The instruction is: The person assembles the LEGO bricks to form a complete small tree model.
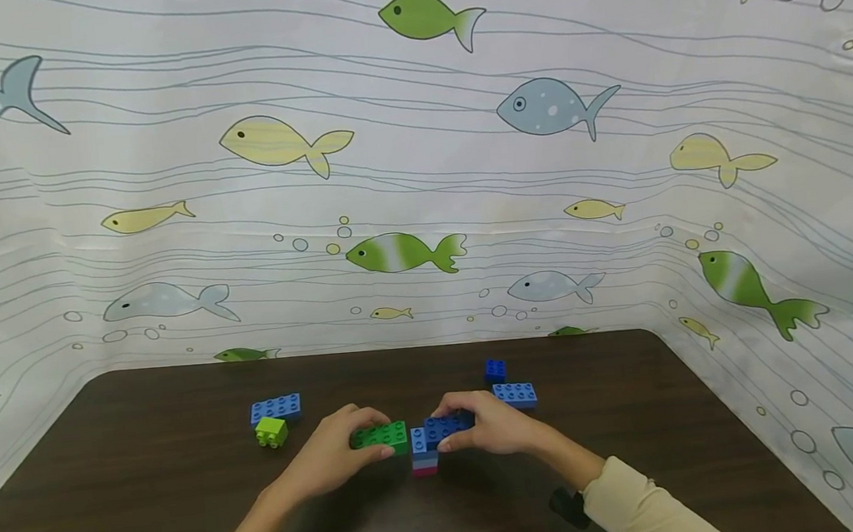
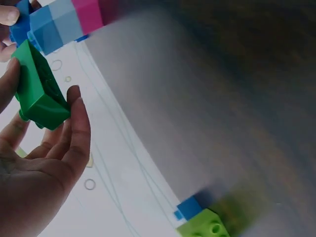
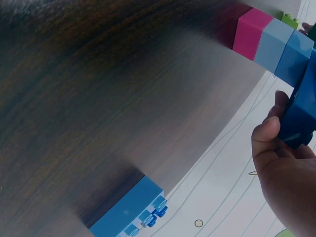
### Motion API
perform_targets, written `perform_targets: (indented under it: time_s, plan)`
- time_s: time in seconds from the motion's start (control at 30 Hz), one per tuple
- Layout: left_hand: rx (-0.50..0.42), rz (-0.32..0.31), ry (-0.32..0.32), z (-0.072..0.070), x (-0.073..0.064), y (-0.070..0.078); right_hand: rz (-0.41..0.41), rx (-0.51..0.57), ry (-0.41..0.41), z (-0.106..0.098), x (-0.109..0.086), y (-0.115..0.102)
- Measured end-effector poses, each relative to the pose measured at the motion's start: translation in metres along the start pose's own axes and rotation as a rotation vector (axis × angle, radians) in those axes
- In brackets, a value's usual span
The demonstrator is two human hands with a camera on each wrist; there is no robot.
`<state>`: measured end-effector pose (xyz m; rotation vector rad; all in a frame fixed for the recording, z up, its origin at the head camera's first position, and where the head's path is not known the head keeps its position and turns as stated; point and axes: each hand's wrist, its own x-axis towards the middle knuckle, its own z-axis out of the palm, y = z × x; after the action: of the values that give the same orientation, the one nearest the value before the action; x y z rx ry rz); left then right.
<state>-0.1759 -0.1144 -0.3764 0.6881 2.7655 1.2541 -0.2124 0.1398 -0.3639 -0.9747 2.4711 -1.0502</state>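
Observation:
Between thumb and fingers my left hand (image 1: 330, 451) grips a long green building brick (image 1: 384, 436), held up left of a small stack. That stack (image 2: 63, 22) has a pink brick (image 3: 248, 34) at its base, a pale blue one above and a mid-blue one over that. My right hand (image 1: 493, 423) pinches a dark blue brick (image 1: 445, 428) by its sides. In the head view the dark blue brick's left end overlaps the stack's top and its right end juts out. A narrow gap separates the green brick from the stack's left side.
On the dark table (image 1: 189, 502), a light blue brick (image 1: 275, 407) and a lime green brick (image 1: 271, 432) lie at the left. Behind my right hand are another light blue brick (image 1: 515, 394) and a small blue brick (image 1: 495, 370). A fish-patterned wall covering (image 1: 419, 175) rises behind the table.

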Motion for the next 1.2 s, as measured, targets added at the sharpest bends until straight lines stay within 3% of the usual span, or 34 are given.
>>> perform_targets:
  time_s: [0.17, 0.6, 0.9, 1.2]
  plan:
    - [0.012, 0.030, 0.016, 0.001, 0.006, 0.006, -0.004, 0.014, -0.003, 0.000, 0.001, -0.001]
    - [-0.011, 0.053, -0.032, 0.006, 0.010, 0.015, -0.002, 0.027, -0.009, 0.000, 0.000, 0.000]
    - [-0.006, 0.088, -0.039, 0.008, 0.012, 0.017, -0.004, 0.034, -0.008, 0.001, 0.000, 0.000]
    - [-0.027, 0.083, -0.063, 0.009, 0.013, 0.015, -0.004, 0.031, -0.008, 0.001, 0.000, 0.000]
